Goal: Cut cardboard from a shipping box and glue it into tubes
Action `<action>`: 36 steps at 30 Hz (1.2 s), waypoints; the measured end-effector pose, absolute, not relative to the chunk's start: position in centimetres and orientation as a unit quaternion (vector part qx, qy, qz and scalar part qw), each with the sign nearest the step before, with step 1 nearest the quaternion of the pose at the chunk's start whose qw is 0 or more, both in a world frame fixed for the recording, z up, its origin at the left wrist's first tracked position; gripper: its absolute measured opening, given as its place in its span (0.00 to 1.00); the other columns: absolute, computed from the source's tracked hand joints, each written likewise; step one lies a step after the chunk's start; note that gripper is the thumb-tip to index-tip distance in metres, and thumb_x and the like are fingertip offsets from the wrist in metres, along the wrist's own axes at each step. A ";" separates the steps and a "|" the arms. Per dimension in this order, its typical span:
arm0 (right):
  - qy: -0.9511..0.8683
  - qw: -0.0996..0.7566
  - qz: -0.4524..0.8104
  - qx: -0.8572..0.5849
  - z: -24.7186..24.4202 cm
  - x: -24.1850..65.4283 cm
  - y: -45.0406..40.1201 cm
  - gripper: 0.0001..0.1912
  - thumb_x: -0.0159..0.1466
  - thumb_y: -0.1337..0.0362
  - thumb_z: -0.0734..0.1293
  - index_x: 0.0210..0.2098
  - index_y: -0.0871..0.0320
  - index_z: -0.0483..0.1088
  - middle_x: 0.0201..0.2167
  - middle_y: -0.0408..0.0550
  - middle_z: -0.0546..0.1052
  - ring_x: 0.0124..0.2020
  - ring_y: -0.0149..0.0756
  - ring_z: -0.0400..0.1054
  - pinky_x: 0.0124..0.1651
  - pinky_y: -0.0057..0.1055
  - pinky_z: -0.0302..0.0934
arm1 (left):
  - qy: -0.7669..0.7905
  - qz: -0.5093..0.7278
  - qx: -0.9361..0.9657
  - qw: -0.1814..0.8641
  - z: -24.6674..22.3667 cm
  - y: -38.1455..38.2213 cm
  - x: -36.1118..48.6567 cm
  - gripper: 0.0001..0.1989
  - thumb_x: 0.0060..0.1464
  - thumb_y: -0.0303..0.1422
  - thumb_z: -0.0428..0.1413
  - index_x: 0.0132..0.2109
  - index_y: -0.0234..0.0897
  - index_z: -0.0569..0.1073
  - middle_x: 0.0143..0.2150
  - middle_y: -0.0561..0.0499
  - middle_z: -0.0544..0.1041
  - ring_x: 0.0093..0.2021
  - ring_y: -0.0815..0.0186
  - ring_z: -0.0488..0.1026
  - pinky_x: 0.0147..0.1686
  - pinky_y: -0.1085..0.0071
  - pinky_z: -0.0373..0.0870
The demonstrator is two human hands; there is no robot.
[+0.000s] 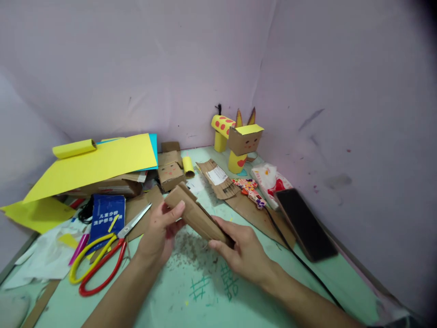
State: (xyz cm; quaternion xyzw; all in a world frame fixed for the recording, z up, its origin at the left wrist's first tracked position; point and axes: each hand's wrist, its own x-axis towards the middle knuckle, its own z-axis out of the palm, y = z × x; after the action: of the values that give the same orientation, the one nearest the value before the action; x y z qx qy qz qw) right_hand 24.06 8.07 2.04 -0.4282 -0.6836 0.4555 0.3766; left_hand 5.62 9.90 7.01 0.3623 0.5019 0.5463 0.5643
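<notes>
A folded brown piece of cardboard point(196, 217) is held up over the table, tilted down towards the right. My left hand point(163, 228) grips its upper left end, thumb on the near face. At the lower right end my right hand point(242, 248) is closed around it, thumb in front and fingers behind. Below the cardboard lies a patch of dark crumbs point(191, 253) on the green tabletop. Scissors point(119, 237) with one yellow and one red handle lie left of my left hand, blades apart.
Yellow sheets point(112, 161) are piled at the left beside a blue packet point(106, 214). A cardboard box with a drawn face point(170, 175) and a yellow tube point(188, 166) stand behind. A spotted paper animal point(246, 141) is at the back; a phone point(305, 224), hot glue gun point(249, 191) and cable point(290, 243) lie right.
</notes>
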 end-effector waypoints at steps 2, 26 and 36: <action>-0.778 0.343 0.273 -0.449 2.4 24.6 8.1 0.25 0.59 0.60 0.66 0.55 0.62 0.67 0.48 0.58 0.77 0.45 0.49 0.71 0.47 0.42 0.63 | 0.531 0.567 0.390 0.495 7.4 9.9 4.9 0.35 0.46 0.38 0.62 0.59 0.38 0.59 0.58 0.44 0.67 0.59 0.54 0.63 0.56 0.61 0.61; -0.581 0.567 0.361 -0.459 3.9 27.1 10.3 0.15 0.64 0.55 0.62 0.46 0.56 0.71 0.48 0.53 0.76 0.52 0.44 0.67 0.57 0.45 0.56 | 0.423 0.036 0.903 -0.069 6.0 9.4 3.1 0.21 0.57 0.27 0.43 0.57 0.27 0.65 0.51 0.35 0.75 0.47 0.50 0.74 0.42 0.53 0.71; -0.526 0.451 0.627 -0.356 2.9 25.8 10.4 0.43 0.44 0.56 0.77 0.57 0.53 0.63 0.46 0.52 0.73 0.45 0.44 0.69 0.43 0.40 0.66 | 0.329 0.122 0.915 -0.200 7.0 10.0 1.4 0.21 0.57 0.30 0.46 0.58 0.31 0.61 0.44 0.39 0.79 0.41 0.54 0.78 0.36 0.58 0.76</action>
State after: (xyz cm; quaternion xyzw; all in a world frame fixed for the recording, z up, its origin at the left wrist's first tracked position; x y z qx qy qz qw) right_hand 25.84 10.45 2.93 -0.3555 -0.5264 0.6273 0.4506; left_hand 1.41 9.99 7.04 0.9147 0.3290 0.1223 -0.2002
